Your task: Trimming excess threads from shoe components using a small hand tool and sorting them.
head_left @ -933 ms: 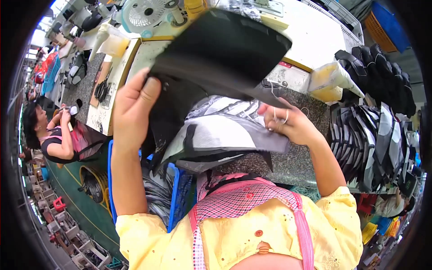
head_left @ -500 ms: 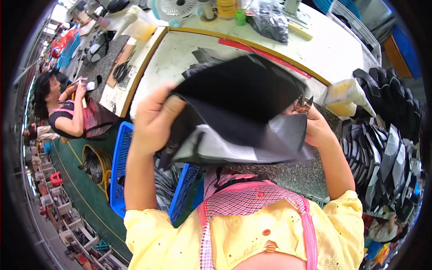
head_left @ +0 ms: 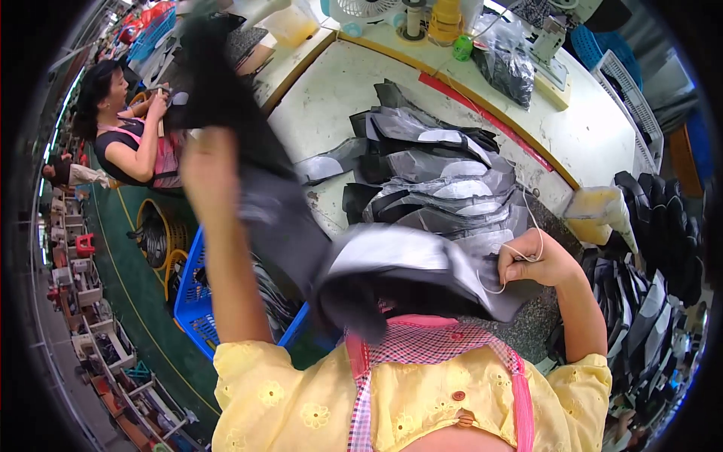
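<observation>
A long black and grey fabric piece [head_left: 263,203] with a white backing panel sweeps across in front of me, blurred by motion. Its dark end rises at upper left beside my left hand [head_left: 211,169], which is smeared but looks closed on the fabric. The other end folds over in front of my apron, its pale panel showing. My right hand [head_left: 544,260] is closed at the right end of this piece, thumb against fingers, with a thin white cord [head_left: 529,203] looping through it. Behind the moving piece, several similar grey and black fabric pieces [head_left: 440,169] lie overlapping on the white table.
A blue crate [head_left: 197,301] with dark strips stands at my left. More fabric pieces [head_left: 629,301] are stacked at right, beside a yellowish container [head_left: 591,218]. A white fan [head_left: 369,9], a bagged bundle [head_left: 506,64] and a sewing machine [head_left: 550,64] stand farther back. A person [head_left: 124,132] sits at left.
My left hand has swung left, drawing the fabric out and uncovering the pieces on the table. The metal tips seen at my right hand are out of sight; the white cord now shows there.
</observation>
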Demonstrator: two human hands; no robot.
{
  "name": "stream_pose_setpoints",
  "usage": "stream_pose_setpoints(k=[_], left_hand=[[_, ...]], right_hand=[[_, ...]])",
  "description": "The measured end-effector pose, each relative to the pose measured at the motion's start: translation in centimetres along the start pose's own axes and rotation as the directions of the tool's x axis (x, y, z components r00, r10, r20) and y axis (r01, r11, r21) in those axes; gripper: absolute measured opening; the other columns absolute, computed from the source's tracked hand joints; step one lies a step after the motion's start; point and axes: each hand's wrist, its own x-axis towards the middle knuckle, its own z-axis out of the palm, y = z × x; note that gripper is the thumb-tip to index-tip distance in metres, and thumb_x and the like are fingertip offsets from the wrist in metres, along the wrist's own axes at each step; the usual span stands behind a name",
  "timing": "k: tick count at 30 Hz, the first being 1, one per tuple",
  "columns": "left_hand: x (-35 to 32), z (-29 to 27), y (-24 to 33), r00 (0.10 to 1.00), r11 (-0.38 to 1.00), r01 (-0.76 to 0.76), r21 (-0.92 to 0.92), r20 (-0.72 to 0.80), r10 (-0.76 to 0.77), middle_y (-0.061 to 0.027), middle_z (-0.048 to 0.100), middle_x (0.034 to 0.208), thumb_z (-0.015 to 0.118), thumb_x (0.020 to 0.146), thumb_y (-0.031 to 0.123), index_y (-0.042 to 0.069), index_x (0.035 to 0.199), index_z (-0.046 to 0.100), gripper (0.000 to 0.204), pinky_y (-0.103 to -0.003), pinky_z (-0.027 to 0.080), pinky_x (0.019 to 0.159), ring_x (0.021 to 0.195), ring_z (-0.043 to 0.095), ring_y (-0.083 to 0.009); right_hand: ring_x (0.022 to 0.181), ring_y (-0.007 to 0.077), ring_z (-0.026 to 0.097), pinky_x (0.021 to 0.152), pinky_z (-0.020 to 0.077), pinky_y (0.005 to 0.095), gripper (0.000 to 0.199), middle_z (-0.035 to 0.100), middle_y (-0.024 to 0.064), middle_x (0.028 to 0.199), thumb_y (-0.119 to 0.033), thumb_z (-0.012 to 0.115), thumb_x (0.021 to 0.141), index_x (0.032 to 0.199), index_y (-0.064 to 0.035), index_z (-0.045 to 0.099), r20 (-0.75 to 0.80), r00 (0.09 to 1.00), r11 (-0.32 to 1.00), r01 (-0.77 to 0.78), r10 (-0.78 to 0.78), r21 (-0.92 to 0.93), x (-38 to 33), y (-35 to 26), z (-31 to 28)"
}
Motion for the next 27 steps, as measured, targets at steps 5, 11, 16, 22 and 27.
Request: stream_pose_setpoints(k=[5, 11, 16, 22, 27], left_hand=[[6.6, -5.4, -12.1, 0.836, 0.974, -0.168, 0.151, -0.501, 0.222, -0.0129, 0.063, 0.103, 0.054, 0.090, 0.019, -0.002, 0.107, 0.060, 0.027, -0.029, 0.045, 0.079, 0.091, 0.059, -0.0202], [3.9, 6.1, -14.4, 0.675, 0.522, -0.612, 0.594, 0.048, 0.736, -0.0067, 0.062, 0.099, 0.049, 0.087, 0.012, 0.009, 0.100, 0.061, 0.018, -0.039, 0.044, 0.075, 0.087, 0.057, -0.0274], [-5.1, 13.7, -23.5, 0.858, 0.832, -0.489, 0.261, 0.314, 0.406, -0.0188, 0.055, 0.115, 0.063, 0.078, 0.019, 0.000, 0.110, 0.057, 0.038, -0.044, 0.038, 0.094, 0.107, 0.051, -0.0332], [-5.8, 7.9, 3.5, 0.495, 0.653, -0.142, -0.744, 0.518, 0.698, -0.0122, 0.059, 0.114, 0.064, 0.078, 0.043, 0.004, 0.127, 0.046, 0.066, -0.036, 0.042, 0.086, 0.095, 0.057, -0.0209], [-9.1, 5.3, 8.3, 0.017, 0.727, -0.309, -0.613, 0.761, 0.649, -0.0109, 0.061, 0.077, 0.068, 0.067, 0.053, 0.005, 0.102, 0.057, 0.060, -0.038, 0.045, 0.065, 0.074, 0.059, -0.0304]], right_hand=[[0.063, 0.0085, 0.054, 0.061, 0.0425, 0.0232, 0.011, 0.061, 0.0036, 0.067, -0.007, 0.065, 0.076, 0.070, 0.0009, 0.059, -0.041, 0.990, 0.991, -0.134, 0.134, -0.006, -1.4, 0.9, -1.3], [0.066, 0.0077, 0.054, 0.062, 0.0424, 0.0228, 0.011, 0.061, 0.0030, 0.069, -0.007, 0.064, 0.077, 0.073, 0.0012, 0.059, 0.001, 0.987, 0.986, -0.159, 0.160, -0.058, -1.5, 0.8, -2.9], [0.064, 0.0082, 0.053, 0.060, 0.0415, 0.0230, 0.013, 0.060, 0.0030, 0.068, -0.010, 0.065, 0.077, 0.072, 0.0010, 0.059, -0.022, 0.992, 0.990, -0.127, 0.126, -0.062, -1.2, 0.2, -2.9], [0.052, 0.0199, 0.054, 0.049, 0.0394, 0.0292, 0.013, 0.056, 0.0032, 0.062, -0.016, 0.063, 0.074, 0.067, -0.0060, 0.060, 0.171, 0.947, 0.908, 0.312, -0.273, -0.280, 0.7, -4.7, -1.3], [0.037, 0.0165, 0.039, 0.039, 0.0238, 0.0333, 0.030, 0.042, -0.0024, 0.046, -0.030, 0.061, 0.082, 0.057, -0.0132, 0.057, 0.304, 0.841, 0.697, 0.541, -0.448, -0.471, -4.2, -7.9, -1.7]])
